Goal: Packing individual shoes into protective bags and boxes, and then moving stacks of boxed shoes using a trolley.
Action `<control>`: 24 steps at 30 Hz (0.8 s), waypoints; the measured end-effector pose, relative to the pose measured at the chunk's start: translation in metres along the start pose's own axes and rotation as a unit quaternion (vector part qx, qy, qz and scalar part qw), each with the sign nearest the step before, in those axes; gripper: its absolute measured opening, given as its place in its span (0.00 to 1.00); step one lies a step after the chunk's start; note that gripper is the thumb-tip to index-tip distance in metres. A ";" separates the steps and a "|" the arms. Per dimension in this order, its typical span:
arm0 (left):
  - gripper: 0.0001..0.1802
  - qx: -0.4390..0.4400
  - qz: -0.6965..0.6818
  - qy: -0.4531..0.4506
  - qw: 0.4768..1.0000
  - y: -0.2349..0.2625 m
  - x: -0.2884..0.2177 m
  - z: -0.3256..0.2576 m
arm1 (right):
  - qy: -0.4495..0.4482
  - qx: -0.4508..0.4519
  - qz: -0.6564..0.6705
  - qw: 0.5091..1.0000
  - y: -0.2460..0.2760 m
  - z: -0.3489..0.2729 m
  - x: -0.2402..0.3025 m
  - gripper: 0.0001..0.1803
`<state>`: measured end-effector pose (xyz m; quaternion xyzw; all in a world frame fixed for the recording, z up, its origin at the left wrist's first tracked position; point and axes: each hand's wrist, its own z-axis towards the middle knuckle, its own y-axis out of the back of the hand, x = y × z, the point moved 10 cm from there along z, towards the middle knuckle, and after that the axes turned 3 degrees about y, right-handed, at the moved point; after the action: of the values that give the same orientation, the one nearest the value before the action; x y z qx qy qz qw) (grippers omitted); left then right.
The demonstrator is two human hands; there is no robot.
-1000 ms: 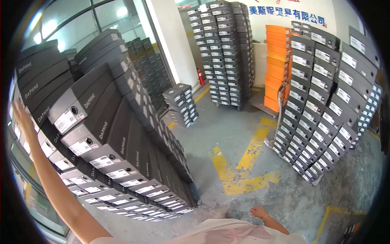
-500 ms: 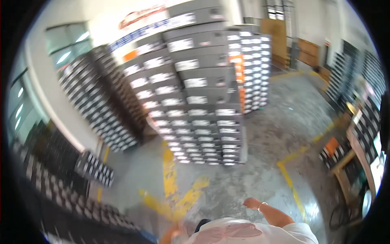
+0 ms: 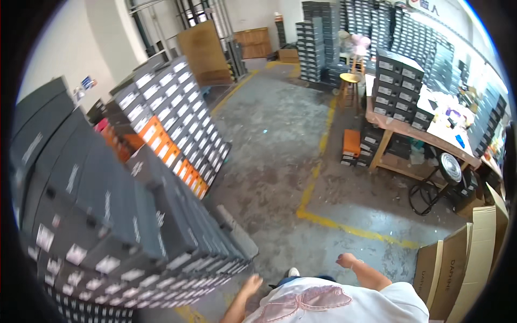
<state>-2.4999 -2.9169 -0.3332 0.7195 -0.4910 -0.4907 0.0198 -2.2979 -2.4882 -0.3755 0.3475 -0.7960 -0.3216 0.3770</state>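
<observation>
My left hand (image 3: 251, 285) hangs low in front of me, empty, its fingers loosely bent. It is nearest to the big stack of dark grey shoe boxes (image 3: 124, 215) on the left, apart from it. My right hand (image 3: 347, 260), also empty, is held out over the concrete floor with relaxed fingers and a bracelet (image 3: 355, 262) at the wrist. Neither hand touches anything. Between them one white shoe (image 3: 293, 272) of mine shows below my white shirt (image 3: 344, 301).
Another box stack with an orange column (image 3: 175, 156) stands beyond the near one. To the right are a workbench (image 3: 396, 125) bearing boxes, a stool (image 3: 350, 81), a round metal fan (image 3: 450, 168) and flattened cartons (image 3: 455, 264). Yellow lines (image 3: 318, 183) mark the floor.
My view has swung right: the box stacks now lie to the left, and the workbench and cartons show more fully. My left hand, blurred before, is now plainly visible.
</observation>
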 end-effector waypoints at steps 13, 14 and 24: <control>0.27 0.035 0.045 -0.259 0.964 0.108 -0.439 0.412 | -0.127 0.167 0.092 0.973 0.005 0.089 -0.071 0.17; 0.28 0.038 0.023 -0.211 0.977 0.118 -0.405 0.451 | -0.130 0.165 0.102 0.972 0.028 0.126 -0.073 0.16; 0.13 -0.050 -0.397 0.272 0.875 0.196 -0.135 0.514 | -0.018 -0.160 0.108 0.981 0.501 0.594 -0.018 0.17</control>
<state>-3.0126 -2.6867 -0.4067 0.9571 -0.1145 -0.2662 -0.0080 -2.9347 -2.0491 -0.2967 0.1889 -0.7738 -0.4079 0.4462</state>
